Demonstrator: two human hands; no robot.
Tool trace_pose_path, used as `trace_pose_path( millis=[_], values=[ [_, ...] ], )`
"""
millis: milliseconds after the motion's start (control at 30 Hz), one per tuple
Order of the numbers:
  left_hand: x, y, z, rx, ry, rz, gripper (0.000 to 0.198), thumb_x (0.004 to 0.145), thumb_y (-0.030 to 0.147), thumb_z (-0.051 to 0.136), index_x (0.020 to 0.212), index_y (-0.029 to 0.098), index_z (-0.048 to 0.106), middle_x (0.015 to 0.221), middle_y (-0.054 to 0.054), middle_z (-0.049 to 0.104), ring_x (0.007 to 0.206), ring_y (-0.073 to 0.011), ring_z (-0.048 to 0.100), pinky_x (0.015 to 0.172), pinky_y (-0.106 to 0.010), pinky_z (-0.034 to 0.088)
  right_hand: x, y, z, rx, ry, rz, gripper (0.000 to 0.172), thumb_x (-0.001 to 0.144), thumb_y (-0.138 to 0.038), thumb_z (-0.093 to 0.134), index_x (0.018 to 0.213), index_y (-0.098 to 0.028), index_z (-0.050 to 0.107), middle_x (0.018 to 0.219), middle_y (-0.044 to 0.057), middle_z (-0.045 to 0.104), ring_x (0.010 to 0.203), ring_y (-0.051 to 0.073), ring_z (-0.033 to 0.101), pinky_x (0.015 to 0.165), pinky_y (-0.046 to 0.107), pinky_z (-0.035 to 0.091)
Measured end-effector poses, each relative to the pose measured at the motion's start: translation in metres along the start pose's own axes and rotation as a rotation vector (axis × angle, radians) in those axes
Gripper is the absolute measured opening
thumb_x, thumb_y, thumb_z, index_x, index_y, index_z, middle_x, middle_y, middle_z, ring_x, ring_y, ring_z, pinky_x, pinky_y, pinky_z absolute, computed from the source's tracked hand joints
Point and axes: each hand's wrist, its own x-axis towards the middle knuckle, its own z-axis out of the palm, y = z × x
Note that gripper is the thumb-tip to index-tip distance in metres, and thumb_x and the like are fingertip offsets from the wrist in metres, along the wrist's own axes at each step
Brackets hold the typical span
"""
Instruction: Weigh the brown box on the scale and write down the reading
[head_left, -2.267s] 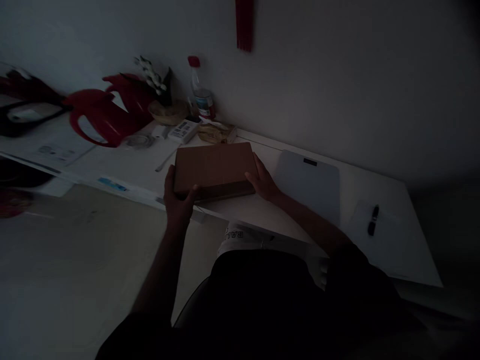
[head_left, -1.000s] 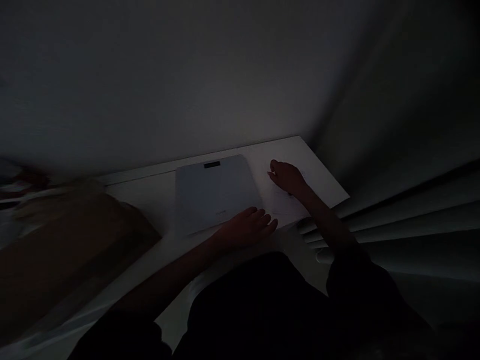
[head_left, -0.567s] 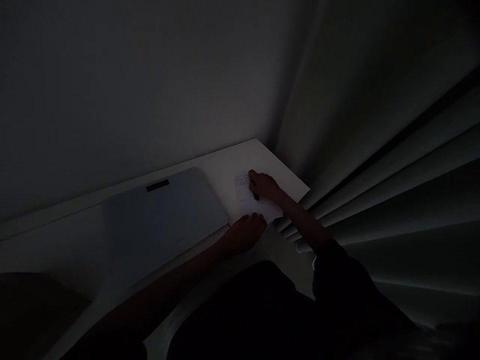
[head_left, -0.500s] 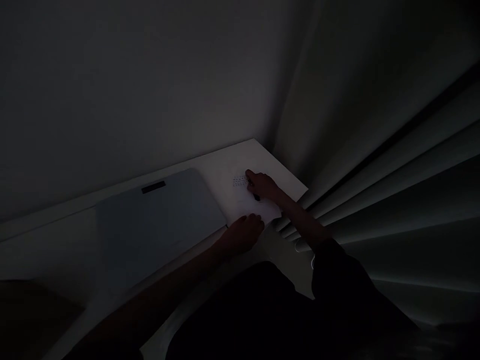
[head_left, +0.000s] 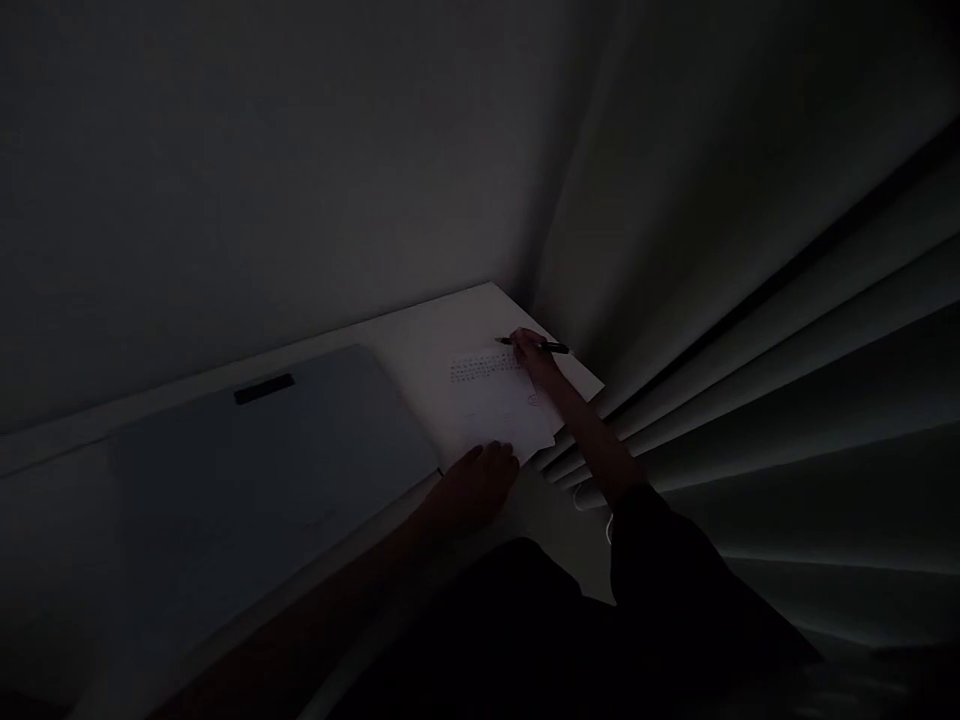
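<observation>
The scene is very dim. My right hand (head_left: 531, 352) is closed around a dark pen (head_left: 555, 347), held nearly level with its light tip pointing left. That tip is near the upper edge of a white sheet of paper (head_left: 491, 408), which has rows of small dark writing across its top and a small reddish mark at the right. At the sheet's near edge, the bent fingers of my left hand (head_left: 487, 475) lie over the paper. The thumb of that hand is hard to make out.
A white desk (head_left: 427, 325) runs along a wall (head_left: 262, 180). Left of the paper lies a flat grey panel (head_left: 300, 470) with a dark strip (head_left: 264, 388) on it. Folded curtains (head_left: 750, 400) hang close at the right, beside the desk corner.
My right hand has moved right and up, from over the writing to the paper's upper right, and the pen has swung nearly level. More writing shows. The view has shifted slightly.
</observation>
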Motion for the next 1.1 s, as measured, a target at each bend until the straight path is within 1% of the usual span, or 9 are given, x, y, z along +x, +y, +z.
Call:
trace_pose_path(
  millis=[67, 133, 200, 333, 467, 633, 800, 900, 1100],
  values=[
    [0.0, -0.001, 0.002, 0.012, 0.018, 0.014, 0.036, 0.093, 0.018, 0.046, 0.123, 0.008, 0.062, 0.127, -0.017, 0.06, 0.114, -0.0295, 0.059, 0.093, -0.041, 0.052, -0.003, 0.003, 0.004, 0.056, -0.031, -0.01, 0.049, 0.089, -0.067, 0.034, 0.089, -0.02, 0.048, 0.052, -0.005, 0.036, 0.045, 0.009, 0.035, 0.046, 0.022, 0.03],
    [0.0, -0.002, 0.004, 0.018, 0.034, 0.027, 0.036, 0.094, 0.021, 0.044, 0.122, 0.008, 0.063, 0.126, -0.016, 0.061, 0.112, -0.0295, 0.059, 0.092, -0.041, 0.052, -0.006, 0.006, 0.008, 0.113, -0.102, -0.009, 0.044, 0.088, -0.061, 0.04, 0.098, -0.019, 0.051, 0.055, -0.004, 0.046, 0.048, 0.011, 0.043, 0.047, 0.022, 0.034],
    [-0.001, -0.003, 0.006, 0.025, 0.053, 0.03, 0.037, 0.095, 0.022, 0.042, 0.123, 0.009, 0.063, 0.127, -0.015, 0.061, 0.113, -0.0287, 0.058, 0.092, -0.04, 0.052, -0.01, 0.007, 0.012, 0.104, -0.152, 0.007, 0.039, 0.085, -0.056, 0.048, 0.096, -0.018, 0.051, 0.062, -0.001, 0.054, 0.053, 0.012, 0.051, 0.051, 0.022, 0.039],
    [-0.002, -0.004, 0.008, 0.043, 0.098, 0.038, 0.035, 0.096, 0.022, 0.043, 0.121, 0.009, 0.063, 0.125, -0.014, 0.061, 0.112, -0.0275, 0.057, 0.092, -0.04, 0.05, -0.016, 0.005, 0.018, -0.15, -0.033, -0.044, 0.038, 0.083, -0.052, 0.056, 0.07, -0.018, 0.045, 0.062, -0.001, 0.049, 0.058, 0.01, 0.047, 0.054, 0.022, 0.038],
    [-0.002, -0.004, 0.009, 0.052, 0.104, 0.033, 0.035, 0.095, 0.024, 0.043, 0.121, 0.01, 0.063, 0.125, -0.013, 0.061, 0.111, -0.0272, 0.056, 0.091, -0.039, 0.049, -0.02, 0.001, 0.018, -0.23, -0.013, 0.014, 0.038, 0.091, -0.052, 0.044, 0.071, -0.019, 0.046, 0.059, -0.001, 0.046, 0.055, 0.011, 0.046, 0.054, 0.023, 0.038],
    [-0.003, -0.004, 0.012, 0.052, 0.089, 0.038, 0.036, 0.096, 0.025, 0.042, 0.122, 0.011, 0.062, 0.125, -0.013, 0.06, 0.112, -0.0266, 0.055, 0.092, -0.039, 0.047, -0.021, 0.002, 0.018, -0.265, 0.062, -0.095, 0.041, 0.083, -0.053, 0.059, 0.068, -0.019, 0.04, 0.064, 0.0, 0.047, 0.061, 0.012, 0.048, 0.059, 0.025, 0.04],
    [-0.004, -0.005, 0.01, 0.052, 0.061, 0.035, 0.035, 0.097, 0.026, 0.043, 0.123, 0.01, 0.061, 0.127, -0.013, 0.059, 0.113, -0.0267, 0.055, 0.093, -0.039, 0.047, -0.021, 0.006, 0.023, -0.212, -0.05, 0.037, 0.041, 0.089, -0.056, 0.049, 0.072, -0.02, 0.039, 0.057, -0.003, 0.045, 0.051, 0.012, 0.045, 0.054, 0.025, 0.039],
    [-0.005, -0.004, 0.008, 0.046, 0.045, 0.03, 0.036, 0.098, 0.026, 0.041, 0.125, 0.011, 0.059, 0.128, -0.013, 0.059, 0.114, -0.0268, 0.055, 0.094, -0.039, 0.046, -0.02, 0.005, 0.025, -0.251, -0.043, 0.004, 0.041, 0.09, -0.054, 0.047, 0.069, -0.02, 0.039, 0.056, -0.002, 0.045, 0.053, 0.012, 0.047, 0.057, 0.025, 0.04],
    [-0.005, -0.003, 0.012, 0.03, 0.098, 0.018, 0.035, 0.097, 0.024, 0.042, 0.124, 0.01, 0.059, 0.128, -0.013, 0.059, 0.115, -0.0266, 0.055, 0.095, -0.04, 0.046, -0.02, 0.003, 0.025, -0.247, -0.037, 0.034, 0.039, 0.09, -0.051, 0.048, 0.068, -0.02, 0.037, 0.054, -0.004, 0.042, 0.051, 0.011, 0.046, 0.055, 0.024, 0.038]
  ],
)
